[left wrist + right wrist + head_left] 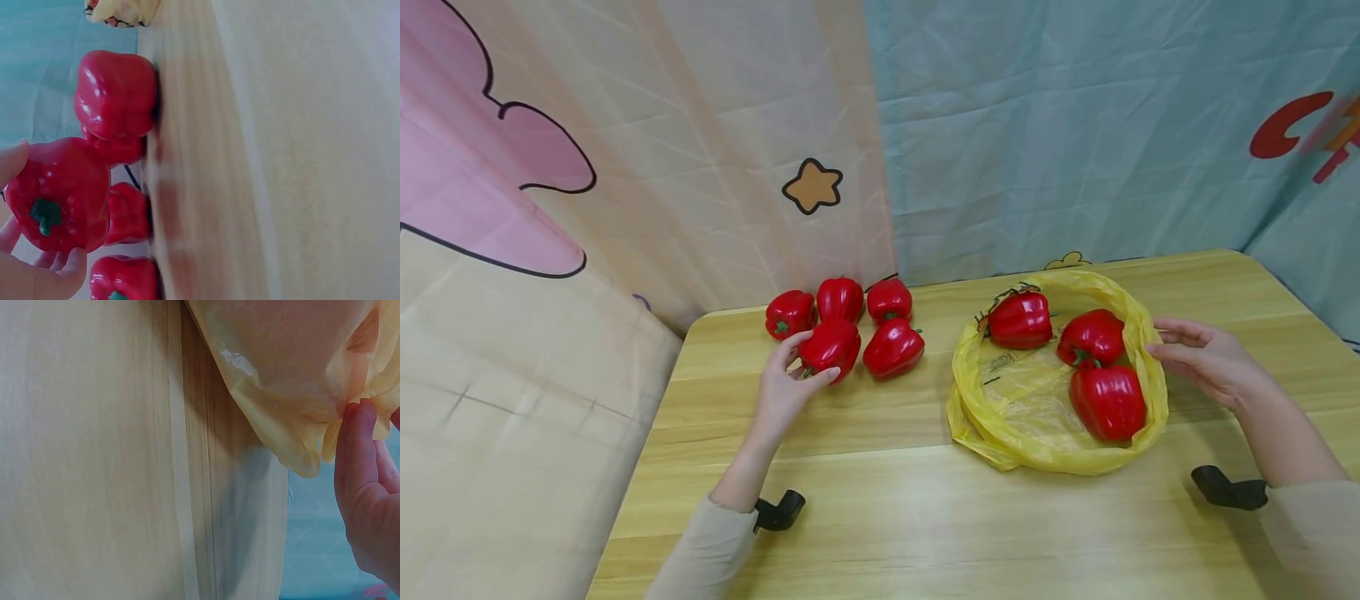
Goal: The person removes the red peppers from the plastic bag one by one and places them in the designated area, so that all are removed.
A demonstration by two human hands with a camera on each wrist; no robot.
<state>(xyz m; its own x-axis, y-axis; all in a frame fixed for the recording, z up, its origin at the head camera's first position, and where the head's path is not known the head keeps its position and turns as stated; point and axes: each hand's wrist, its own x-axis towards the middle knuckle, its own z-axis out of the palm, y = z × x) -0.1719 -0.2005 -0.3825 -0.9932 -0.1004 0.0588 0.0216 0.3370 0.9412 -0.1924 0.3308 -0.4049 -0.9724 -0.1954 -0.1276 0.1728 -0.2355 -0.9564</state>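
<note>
Laterally, the left hand [785, 385] grips a red pepper [833, 343] between thumb and fingers, stem end toward the wrist, well to the left of the yellow bag [1060, 459], whose right rim is pinched by the nearer right hand [1213, 364].

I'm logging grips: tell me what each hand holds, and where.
The left hand grips a red pepper around its sides; the right hand pinches the yellow bag by its rim.
</note>
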